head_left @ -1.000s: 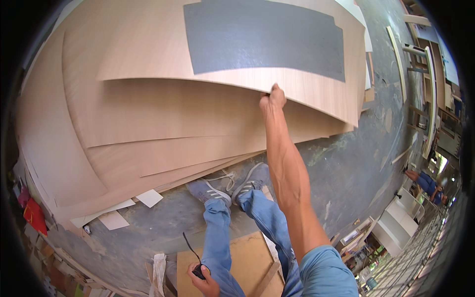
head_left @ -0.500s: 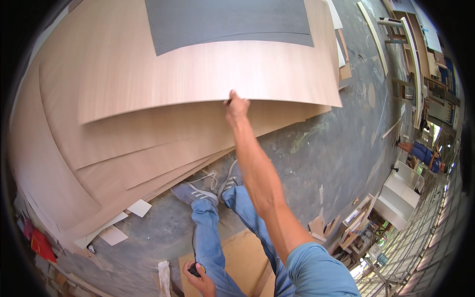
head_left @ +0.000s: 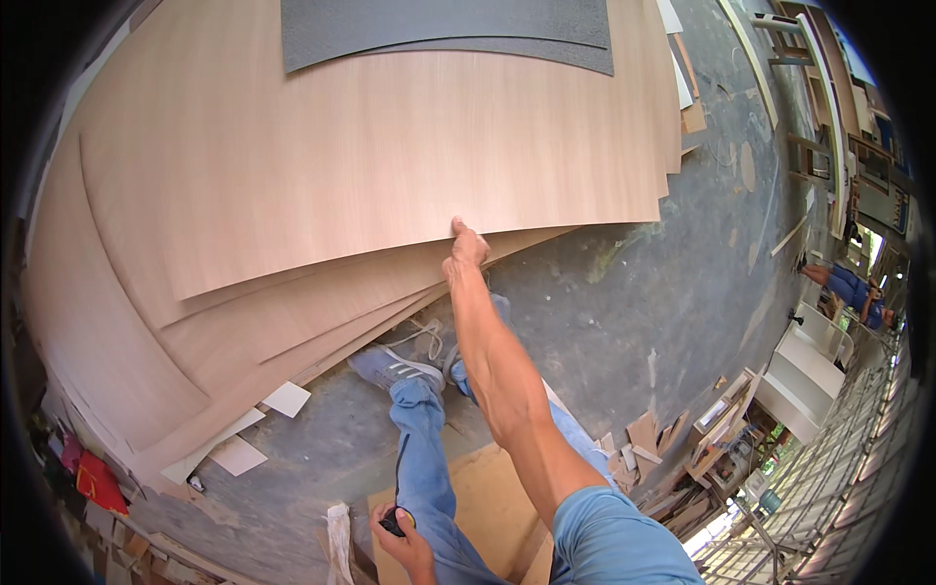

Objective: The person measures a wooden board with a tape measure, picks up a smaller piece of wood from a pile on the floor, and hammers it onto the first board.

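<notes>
My right hand grips the near edge of a large, thin wood-grain sheet, thumb on top and fingers curled beneath. That sheet lies on a fanned stack of similar sheets, whose edges show below it. On its far part rest dark grey sheets, one slightly askew on the other. Down by my left leg, my left hand is closed around a small black tape measure with a bit of yellow at its side.
My shoes stand on the grey floor close to the stack. White offcuts lie at left, and a yellowish board is under my legs. At right are scrap wood, white cabinet panels and a distant person.
My right hand has drawn the wood-grain sheet's near edge toward me and lowered it onto the stack. The grey sheets' near edges now show apart. My left hand still holds the tape measure.
</notes>
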{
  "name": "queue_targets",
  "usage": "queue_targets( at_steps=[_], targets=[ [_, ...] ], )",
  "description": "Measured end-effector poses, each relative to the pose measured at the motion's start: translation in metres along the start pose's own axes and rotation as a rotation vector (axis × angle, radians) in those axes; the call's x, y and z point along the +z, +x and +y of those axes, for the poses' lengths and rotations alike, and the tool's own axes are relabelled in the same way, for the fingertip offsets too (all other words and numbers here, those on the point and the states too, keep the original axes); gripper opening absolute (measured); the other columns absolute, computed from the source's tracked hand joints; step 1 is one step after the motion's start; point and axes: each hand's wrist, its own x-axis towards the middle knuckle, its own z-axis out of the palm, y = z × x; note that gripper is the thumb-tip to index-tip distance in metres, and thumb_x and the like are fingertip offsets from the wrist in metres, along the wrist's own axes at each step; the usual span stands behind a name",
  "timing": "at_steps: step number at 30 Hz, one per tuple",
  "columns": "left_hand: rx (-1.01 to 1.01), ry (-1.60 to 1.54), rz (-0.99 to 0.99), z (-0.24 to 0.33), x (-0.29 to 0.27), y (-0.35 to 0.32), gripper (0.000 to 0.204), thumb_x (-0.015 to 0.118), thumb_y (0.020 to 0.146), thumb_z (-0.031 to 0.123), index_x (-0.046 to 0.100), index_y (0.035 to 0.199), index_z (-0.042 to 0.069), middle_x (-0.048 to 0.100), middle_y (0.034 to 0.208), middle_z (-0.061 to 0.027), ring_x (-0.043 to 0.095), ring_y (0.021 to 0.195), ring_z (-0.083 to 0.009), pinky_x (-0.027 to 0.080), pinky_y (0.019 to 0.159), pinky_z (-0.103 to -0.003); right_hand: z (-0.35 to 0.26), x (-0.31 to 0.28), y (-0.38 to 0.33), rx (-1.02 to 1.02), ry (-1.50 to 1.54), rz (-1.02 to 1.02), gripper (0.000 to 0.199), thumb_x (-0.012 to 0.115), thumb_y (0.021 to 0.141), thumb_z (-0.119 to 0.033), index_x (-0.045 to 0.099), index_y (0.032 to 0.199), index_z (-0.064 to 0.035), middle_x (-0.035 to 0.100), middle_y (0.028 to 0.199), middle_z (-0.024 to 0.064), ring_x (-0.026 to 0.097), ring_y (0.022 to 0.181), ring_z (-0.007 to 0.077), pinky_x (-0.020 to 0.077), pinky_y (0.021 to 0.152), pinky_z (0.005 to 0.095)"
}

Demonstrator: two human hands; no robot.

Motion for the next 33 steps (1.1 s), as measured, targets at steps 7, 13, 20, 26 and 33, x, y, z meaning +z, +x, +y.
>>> queue_targets(
  at_steps=[7,13,20,26,33],
  targets=[
    [-0.004,-0.025,-0.061,0.008,0.006,-0.003,0.031,0.053,0.096,0.017,0.047,0.117,-0.005,0.056,0.104,-0.0159,0.054,0.097,-0.0236,0.043,0.089,-0.034,-0.114,0.004,-0.012,-0.723,-0.192,-0.116,0.036,0.073,0.081,-0.014,0.051,0.06,0.0049,0.053,0.063,0.0092,0.042,0.058,0.0172,0.0365,0.054,0.0396],
    [0.019,-0.021,-0.059,0.009,0.005,-0.004,0.031,0.053,0.096,0.016,0.046,0.118,-0.004,0.057,0.102,-0.0154,0.054,0.096,-0.0236,0.043,0.089,-0.035,-0.158,0.024,-0.035,-0.877,-0.243,-0.04,0.04,0.074,0.081,-0.018,0.05,0.056,0.002,0.048,0.052,0.0042,0.04,0.052,0.013,0.0356,0.05,0.0353],
    [0.039,0.002,-0.072,0.009,0.007,-0.006,0.03,0.055,0.094,0.013,0.047,0.118,-0.003,0.058,0.102,-0.0149,0.055,0.095,-0.0226,0.044,0.088,-0.034,-0.085,-0.013,0.0,-0.389,-0.436,0.006,0.03,0.074,0.082,-0.015,0.059,0.079,0.0114,0.062,0.079,0.0171,0.055,0.073,0.0207,0.0467,0.068,0.0371],
    [0.021,-0.013,-0.066,0.007,0.007,-0.006,0.029,0.056,0.093,0.011,0.047,0.117,-0.003,0.06,0.1,-0.0143,0.056,0.093,-0.021,0.044,0.088,-0.033,-0.033,-0.065,0.048,-0.23,-0.505,0.146,0.042,0.073,0.082,-0.014,0.057,0.102,0.0195,0.064,0.103,0.0279,0.064,0.091,0.0285,0.0499,0.081,0.0384],
    [0.037,-0.023,-0.062,0.002,0.008,-0.005,0.029,0.056,0.092,0.009,0.047,0.117,-0.003,0.06,0.1,-0.0145,0.057,0.093,-0.0205,0.045,0.088,-0.033,-0.021,-0.093,0.083,-0.292,-0.333,0.057,0.031,0.073,0.081,-0.011,0.062,0.087,0.0173,0.067,0.089,0.0248,0.066,0.081,0.0277,0.0507,0.074,0.0388]
  ],
)
